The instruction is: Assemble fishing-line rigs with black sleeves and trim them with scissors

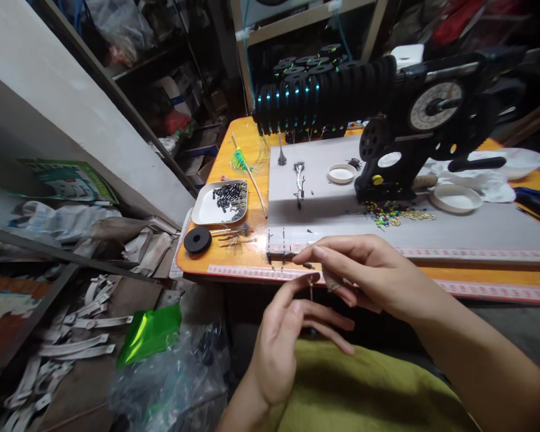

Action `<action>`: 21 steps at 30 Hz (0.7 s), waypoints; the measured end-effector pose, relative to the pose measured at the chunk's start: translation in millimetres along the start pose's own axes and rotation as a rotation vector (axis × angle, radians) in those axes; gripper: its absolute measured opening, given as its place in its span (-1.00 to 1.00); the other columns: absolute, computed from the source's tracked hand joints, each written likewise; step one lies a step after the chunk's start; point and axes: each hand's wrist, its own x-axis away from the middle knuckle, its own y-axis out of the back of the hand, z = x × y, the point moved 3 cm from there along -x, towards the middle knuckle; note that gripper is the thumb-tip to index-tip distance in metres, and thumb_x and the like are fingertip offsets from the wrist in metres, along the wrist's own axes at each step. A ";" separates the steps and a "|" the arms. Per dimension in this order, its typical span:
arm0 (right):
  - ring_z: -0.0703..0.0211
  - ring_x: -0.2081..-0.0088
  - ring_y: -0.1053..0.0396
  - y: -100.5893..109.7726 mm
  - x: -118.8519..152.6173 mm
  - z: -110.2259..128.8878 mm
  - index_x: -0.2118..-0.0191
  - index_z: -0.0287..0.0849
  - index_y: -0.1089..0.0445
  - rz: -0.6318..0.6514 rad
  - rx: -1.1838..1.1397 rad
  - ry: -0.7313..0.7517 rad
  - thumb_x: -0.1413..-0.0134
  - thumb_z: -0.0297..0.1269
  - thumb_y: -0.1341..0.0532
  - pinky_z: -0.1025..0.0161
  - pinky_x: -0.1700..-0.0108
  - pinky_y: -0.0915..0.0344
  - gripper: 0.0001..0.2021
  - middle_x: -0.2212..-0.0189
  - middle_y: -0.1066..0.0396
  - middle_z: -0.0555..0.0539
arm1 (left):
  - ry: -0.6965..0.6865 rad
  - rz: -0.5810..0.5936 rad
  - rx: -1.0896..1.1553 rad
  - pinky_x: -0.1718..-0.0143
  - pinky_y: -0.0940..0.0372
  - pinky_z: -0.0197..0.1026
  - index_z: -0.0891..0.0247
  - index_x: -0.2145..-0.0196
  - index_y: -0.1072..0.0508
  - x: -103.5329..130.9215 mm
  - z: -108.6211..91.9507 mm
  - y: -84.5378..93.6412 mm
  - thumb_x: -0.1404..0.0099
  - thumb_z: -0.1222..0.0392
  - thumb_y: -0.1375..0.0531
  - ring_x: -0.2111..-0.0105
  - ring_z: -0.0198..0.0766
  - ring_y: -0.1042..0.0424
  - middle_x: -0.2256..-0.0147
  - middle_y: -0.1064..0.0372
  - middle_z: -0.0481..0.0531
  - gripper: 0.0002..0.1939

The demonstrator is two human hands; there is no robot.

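My left hand (279, 345) is held palm up above my lap, at the table's front edge. Its index finger is raised, and the other fingers stretch out below it. A thin, short strand with a small pale bit on it (311, 287) runs down from the index tip to the middle finger; its kind is too small to make out. Close above, my right hand (364, 270) has its fingers loosely bent and apart, with no thing visible in its grip. Just beyond its fingertips, small dark pieces (308, 265) and beaded strands (276, 249) lie by the board's edge.
A white tray (202, 204) of black tubular pieces and a black spool (197, 240) are on the left. A black geared machine (387, 156) stands behind a pile of coloured beads (382, 216). White dishes (456, 198) sit on the grey board (328, 222). Plastic bags (171, 384) are at lower left.
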 end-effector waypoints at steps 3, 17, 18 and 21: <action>0.49 0.76 0.01 0.3 -0.9 6.6 0.09 -0.28 -0.46 0.006 0.037 -0.003 -0.20 0.07 -0.18 0.53 0.74 0.11 -0.55 0.75 -0.16 0.15 | -0.004 0.001 -0.099 0.59 -0.36 -0.33 0.32 -0.03 -0.35 -10.4 -4.5 -0.3 -0.50 0.03 0.11 0.60 -0.26 -0.55 0.34 -0.57 0.12 -0.60; 0.52 0.83 0.04 -14.3 -8.5 -11.9 0.34 -0.21 -0.39 0.139 -0.476 -0.095 -0.22 -0.02 -0.15 0.50 0.76 -0.03 -0.67 0.70 -0.35 0.09 | 0.020 -0.078 -0.066 0.87 -0.06 -0.51 0.37 0.39 -0.45 -9.9 10.9 0.7 -0.35 -0.08 -0.16 0.81 -0.47 -0.29 0.56 -0.47 0.02 -0.60; 0.52 0.84 0.03 -16.4 -8.6 -12.9 0.41 -0.21 -0.34 0.145 -0.508 -0.110 -0.20 -0.01 -0.15 0.51 0.77 0.00 -0.65 0.71 -0.35 0.08 | 0.025 -0.084 -0.012 0.89 -0.03 -0.52 0.37 0.42 -0.45 -7.5 15.4 0.3 -0.33 -0.08 -0.17 0.81 -0.48 -0.28 0.58 -0.46 0.02 -0.59; 0.53 0.85 0.08 -19.4 -8.6 -12.9 0.48 -0.20 -0.26 0.110 -0.511 -0.137 -0.20 0.00 -0.15 0.57 0.82 0.18 -0.62 0.75 -0.30 0.10 | 0.058 -0.063 0.114 0.90 0.06 -0.53 0.38 0.53 -0.41 -0.5 25.8 -2.5 -0.32 -0.09 -0.18 0.86 -0.53 -0.19 0.61 -0.48 0.06 -0.54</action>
